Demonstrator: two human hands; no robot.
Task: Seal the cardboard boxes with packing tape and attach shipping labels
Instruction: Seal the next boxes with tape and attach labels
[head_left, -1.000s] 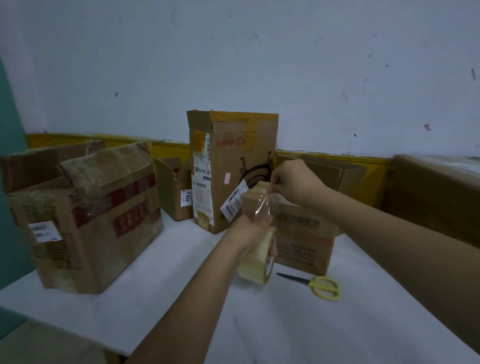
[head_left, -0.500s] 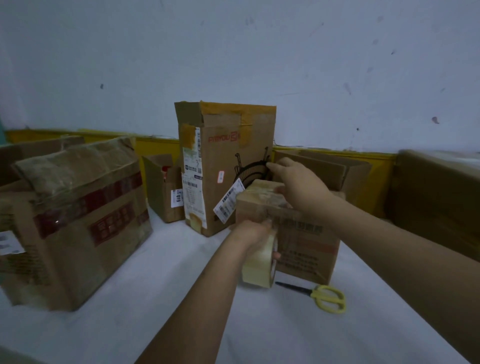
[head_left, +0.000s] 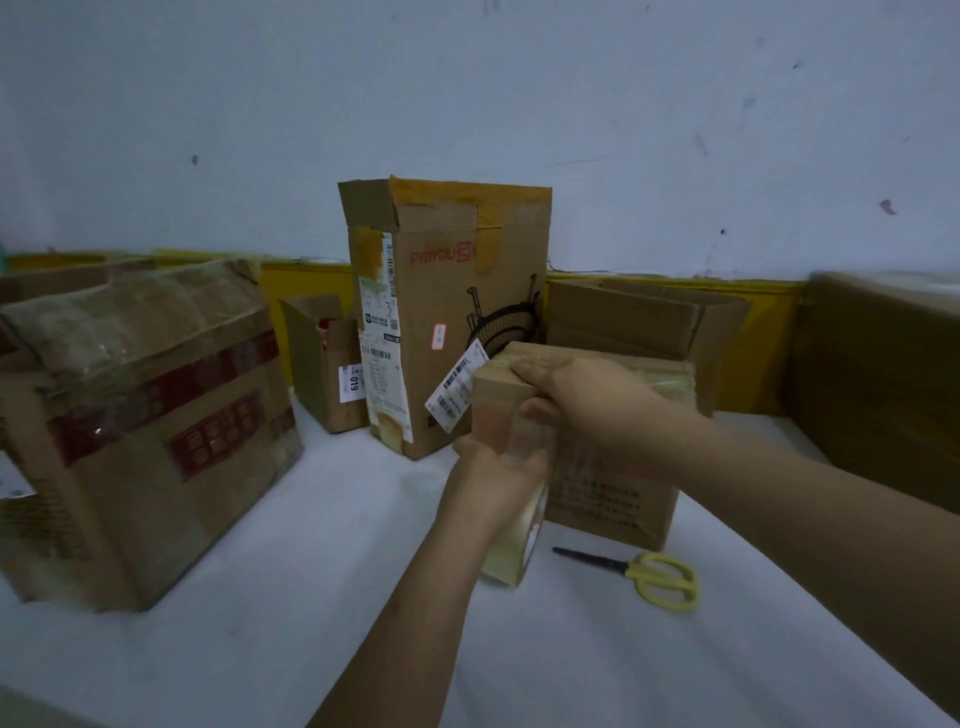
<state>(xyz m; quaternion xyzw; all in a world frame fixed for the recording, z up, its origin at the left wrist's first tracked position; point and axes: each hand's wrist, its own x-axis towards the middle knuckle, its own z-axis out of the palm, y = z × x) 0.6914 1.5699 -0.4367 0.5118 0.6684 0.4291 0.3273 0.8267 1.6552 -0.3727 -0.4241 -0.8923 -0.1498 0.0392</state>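
A small cardboard box (head_left: 613, 493) stands on the white table, right of centre. My left hand (head_left: 493, 467) grips a roll of clear packing tape (head_left: 511, 545) in front of the box's near left corner. A strip of tape runs up from the roll onto the box. My right hand (head_left: 576, 400) lies over the box's top front edge, fingers on the top and thumb on the front face, pressing the tape down. A white barcode label (head_left: 456, 389) sticks out from the box's left side.
Yellow-handled scissors (head_left: 660, 577) lie on the table (head_left: 311, 597) just right of the roll. A tall box (head_left: 452, 312) stands behind, with an open box (head_left: 649, 322) to its right. A large taped box (head_left: 145, 426) sits at left, a small one (head_left: 327, 364) behind it.
My right hand moved from pulling the tape end above the box down onto its top edge. My left hand drew the roll lower along the front. The view shifted closer.
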